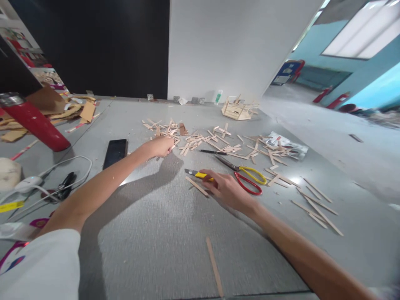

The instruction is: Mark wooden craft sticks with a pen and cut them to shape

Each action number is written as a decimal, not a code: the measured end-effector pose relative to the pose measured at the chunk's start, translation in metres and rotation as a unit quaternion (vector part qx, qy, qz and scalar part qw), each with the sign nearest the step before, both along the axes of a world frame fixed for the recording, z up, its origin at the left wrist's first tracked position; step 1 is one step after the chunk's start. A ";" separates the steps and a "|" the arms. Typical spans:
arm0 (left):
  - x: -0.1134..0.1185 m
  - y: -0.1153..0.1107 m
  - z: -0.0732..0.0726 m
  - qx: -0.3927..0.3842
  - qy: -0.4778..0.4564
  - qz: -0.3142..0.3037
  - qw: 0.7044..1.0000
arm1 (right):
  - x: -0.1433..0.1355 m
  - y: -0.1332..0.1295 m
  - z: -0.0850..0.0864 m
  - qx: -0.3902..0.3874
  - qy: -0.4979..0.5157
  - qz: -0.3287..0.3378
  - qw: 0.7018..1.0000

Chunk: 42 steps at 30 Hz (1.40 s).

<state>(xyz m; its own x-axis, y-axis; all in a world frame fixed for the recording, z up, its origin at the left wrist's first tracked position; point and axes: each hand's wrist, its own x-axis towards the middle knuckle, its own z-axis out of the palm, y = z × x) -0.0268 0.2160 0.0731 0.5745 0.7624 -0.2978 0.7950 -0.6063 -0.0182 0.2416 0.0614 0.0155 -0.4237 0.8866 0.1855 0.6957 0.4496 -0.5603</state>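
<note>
My left hand (pixel 163 146) reaches forward to the near edge of a heap of small wooden sticks (pixel 190 144). Its fingers are curled together, and whatever they may hold is hidden. Under my right hand (pixel 220 186) is a yellow utility knife (pixel 197 173), gripped low over the table with its blade toward the left. Just below the knife lies a single flat wooden strip (pixel 196 186). Scissors (pixel 250 175) with one yellow and one red handle rest right of that hand. A black pen (pixel 213 152) lies between the scissors and the sticks.
A phone (pixel 115 153), white cables (pixel 84 158) and a red bottle (pixel 40 125) occupy the left side. At the back right stands a small wooden stick frame (pixel 239 110). A plastic packet (pixel 289 146) and longer strips (pixel 318 206) are on the right; another strip (pixel 214 266) lies in front.
</note>
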 end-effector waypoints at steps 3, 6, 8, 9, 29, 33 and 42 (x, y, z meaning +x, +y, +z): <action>-0.001 0.001 -0.001 -0.002 -0.009 0.001 1.000 | 0.006 0.006 -0.008 0.082 -0.080 -0.010 0.993; -0.002 0.003 -0.002 -0.011 -0.014 0.002 1.000 | 0.009 0.010 -0.015 0.126 -0.130 -0.015 0.983; -0.002 0.003 -0.003 -0.014 -0.017 0.002 1.000 | 0.008 0.011 -0.018 0.144 -0.152 -0.025 0.977; -0.002 0.004 -0.003 -0.013 -0.019 0.002 1.000 | 0.007 0.011 -0.018 0.150 -0.165 -0.032 0.974; 0.002 0.011 -0.018 0.016 -0.034 -0.002 0.999 | 0.005 0.020 -0.012 0.072 -0.254 -0.167 0.950; 0.004 0.009 -0.020 0.034 -0.025 -0.001 0.999 | 0.016 0.023 -0.002 0.047 -0.254 -0.197 0.946; 0.026 -0.026 -0.008 0.128 -0.016 -0.032 0.991 | 0.079 0.043 -0.004 0.086 -0.249 -0.257 0.930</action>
